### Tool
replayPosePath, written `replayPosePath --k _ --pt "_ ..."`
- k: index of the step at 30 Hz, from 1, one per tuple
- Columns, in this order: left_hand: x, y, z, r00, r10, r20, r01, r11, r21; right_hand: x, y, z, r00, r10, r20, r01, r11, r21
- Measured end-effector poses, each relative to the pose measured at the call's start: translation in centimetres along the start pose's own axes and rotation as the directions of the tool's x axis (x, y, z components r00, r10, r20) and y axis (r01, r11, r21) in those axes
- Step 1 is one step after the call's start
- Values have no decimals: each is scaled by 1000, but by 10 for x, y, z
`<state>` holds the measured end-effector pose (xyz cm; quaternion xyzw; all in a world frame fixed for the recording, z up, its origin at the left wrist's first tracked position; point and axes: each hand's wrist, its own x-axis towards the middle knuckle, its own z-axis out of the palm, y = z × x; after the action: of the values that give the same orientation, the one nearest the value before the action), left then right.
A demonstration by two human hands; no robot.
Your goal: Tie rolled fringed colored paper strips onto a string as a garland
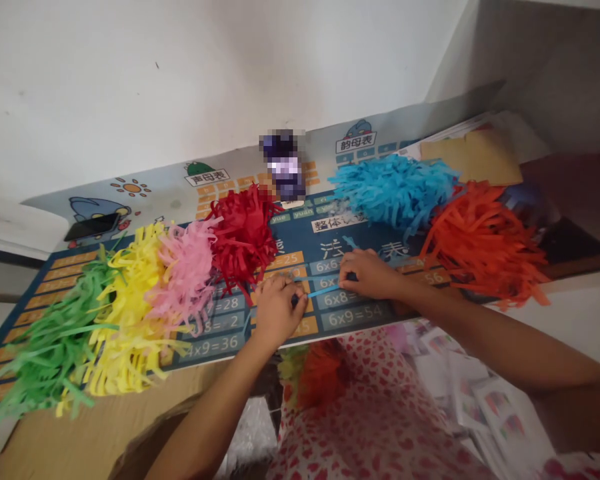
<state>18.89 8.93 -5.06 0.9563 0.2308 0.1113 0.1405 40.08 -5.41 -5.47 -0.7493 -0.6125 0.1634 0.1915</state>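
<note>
We pinch a thin blue paper strip (pixel 323 292) between our two hands, stretched across the gap between them. Our left hand (pixel 275 310) closes narrowly on one end, with a small dark bit at its fingertips that we cannot make out. Our right hand (pixel 367 275) closes just as narrowly on the other end, its fingers curled over the strip. Both hands hover just above a printed multiplication-table mat (pixel 353 315).

Left of our left hand, shredded paper pompoms crowd together in a row: a red pompom (pixel 243 237) nearest, then a pink pompom (pixel 185 263), a yellow pompom (pixel 130 313) and a green pompom (pixel 50 340). Beyond our right hand lie a blue pompom (pixel 393 190) and an orange-red pompom (pixel 483 243). Past both hands, a blurred object (pixel 283 165) stands at the mat's far side, too obscured to identify. A black phone (pixel 93 227) lies well left of our left hand. Below our right forearm, printed sheets (pixel 495 413) lie beside a heart-print cloth (pixel 370 413).
</note>
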Motion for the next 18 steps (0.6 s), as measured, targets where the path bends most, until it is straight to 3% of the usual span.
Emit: replayPosePath --k 2,4,7,9,13,18 --pt "2 4 -4 1000 12 7 -13 999 52 2 -5 -3 999 30 26 -29 999 -24" --pt "2 10 -8 993 118 -15 -115 985 127 1 -11 -6 999 34 9 -33 997 -67" --pt "-2 19 -10 941 337 -1 -325 907 267 -5 -22 -6 995 -55 -86 36 977 -210" --pt "-4 24 -8 909 416 25 -399 852 338 -10 -29 -5 981 -144 -127 93 936 -341" --pt "-6 29 -3 872 486 57 -468 793 391 -15 -36 -3 946 -322 -36 266 834 -483" --pt "-3 33 8 888 458 27 -433 816 383 -10 -39 1 891 -449 63 407 730 -549"
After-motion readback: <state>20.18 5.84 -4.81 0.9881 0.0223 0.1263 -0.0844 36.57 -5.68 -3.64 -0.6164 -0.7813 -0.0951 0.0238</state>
